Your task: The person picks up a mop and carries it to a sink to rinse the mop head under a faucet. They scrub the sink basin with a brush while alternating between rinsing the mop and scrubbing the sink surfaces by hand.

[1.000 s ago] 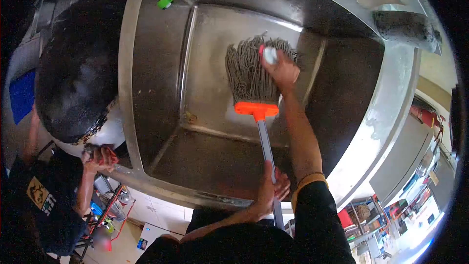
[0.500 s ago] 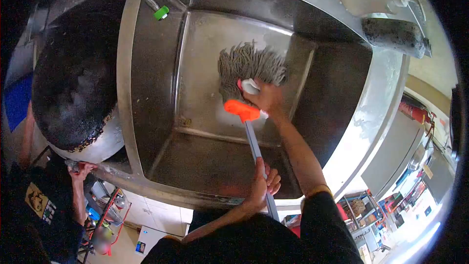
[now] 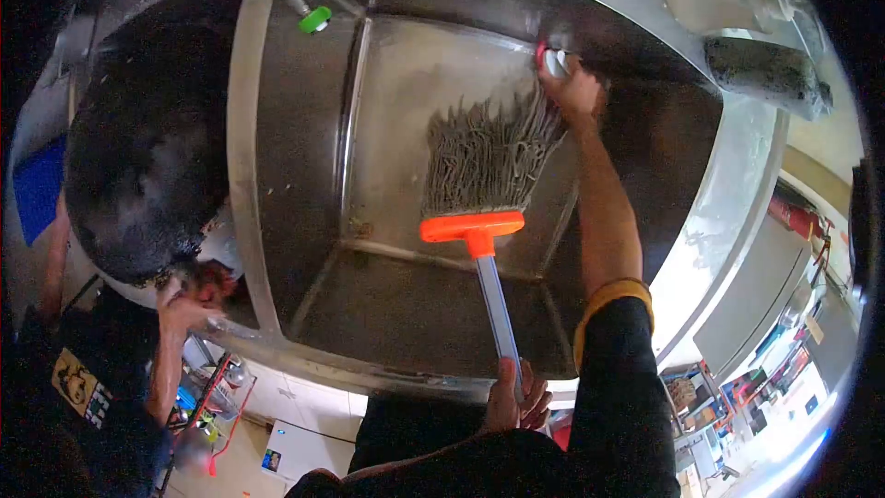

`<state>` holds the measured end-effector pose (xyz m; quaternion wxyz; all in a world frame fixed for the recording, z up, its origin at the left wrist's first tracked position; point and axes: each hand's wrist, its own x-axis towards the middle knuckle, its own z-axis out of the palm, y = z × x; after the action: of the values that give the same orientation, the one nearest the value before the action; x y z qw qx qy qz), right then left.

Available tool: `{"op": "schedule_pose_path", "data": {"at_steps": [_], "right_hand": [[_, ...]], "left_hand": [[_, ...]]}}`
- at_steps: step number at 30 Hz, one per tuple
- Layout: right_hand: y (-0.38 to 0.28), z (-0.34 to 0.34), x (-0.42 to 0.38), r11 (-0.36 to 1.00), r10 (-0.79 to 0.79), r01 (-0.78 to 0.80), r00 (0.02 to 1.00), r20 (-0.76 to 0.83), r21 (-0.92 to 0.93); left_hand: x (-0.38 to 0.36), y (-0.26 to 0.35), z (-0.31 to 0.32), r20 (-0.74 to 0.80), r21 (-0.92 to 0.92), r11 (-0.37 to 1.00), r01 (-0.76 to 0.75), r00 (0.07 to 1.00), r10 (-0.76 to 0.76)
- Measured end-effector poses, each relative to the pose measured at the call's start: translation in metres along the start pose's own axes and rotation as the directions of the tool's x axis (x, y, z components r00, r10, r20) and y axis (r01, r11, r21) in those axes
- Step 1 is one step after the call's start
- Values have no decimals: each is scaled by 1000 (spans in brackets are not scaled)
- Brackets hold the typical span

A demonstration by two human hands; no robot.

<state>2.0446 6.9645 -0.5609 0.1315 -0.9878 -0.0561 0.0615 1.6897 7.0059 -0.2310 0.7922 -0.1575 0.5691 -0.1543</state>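
Observation:
A mop lies in the metal sink (image 3: 396, 55), its grey string head (image 3: 484, 161) spread over the sink floor below an orange clamp (image 3: 472, 226). My left hand (image 3: 516, 398) is closed around the mop's grey handle (image 3: 498, 309) near the sink's front edge. Up by the far right corner of the basin, my right hand (image 3: 576, 92) grips a small white-and-pink object (image 3: 555, 62); its kind is partly hidden by my fingers. Some strands at the mop's right side reach up towards that hand.
A hose with a green end (image 3: 314, 20) hangs over the sink's back left. Left of the divider, a co-worker's hand (image 3: 180, 309) works at a big blackened pot (image 3: 147, 148). A plastic bottle (image 3: 724, 0) and a dark cylinder (image 3: 765, 74) lie on the right ledge.
My right hand has moved up and right, away from the orange clamp, with the white-and-pink object. The mop strands now fan out straighter. My left hand sits lower along the handle.

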Motion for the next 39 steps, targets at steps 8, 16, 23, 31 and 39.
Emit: {"op": "schedule_pose_path", "data": {"at_steps": [8, 16, 23, 31, 39], "right_hand": [[-22, -165, -70, 950, 218, -206, 976, -28, 235], [-38, -314, -163, 883, 320, -247, 939, -127, 399], [-37, -354, -196, 856, 293, -161, 934, -205, 491], [-68, -184, -140, 970, -47, -5, 977, 207, 244], [-61, 6, -142, 862, -504, 472, 838, 210, 186]], "left_hand": [[-53, -21, 56, 5, 20, 997, -69, 998, 69], [-80, -44, 78, 180, 244, 968, -57, 984, 12], [-67, -48, 59, 266, 301, 953, 27, 958, -111], [87, 27, 26, 158, 456, 886, -80, 987, 8], [96, 37, -4, -54, 398, 908, -133, 984, 168]]}}
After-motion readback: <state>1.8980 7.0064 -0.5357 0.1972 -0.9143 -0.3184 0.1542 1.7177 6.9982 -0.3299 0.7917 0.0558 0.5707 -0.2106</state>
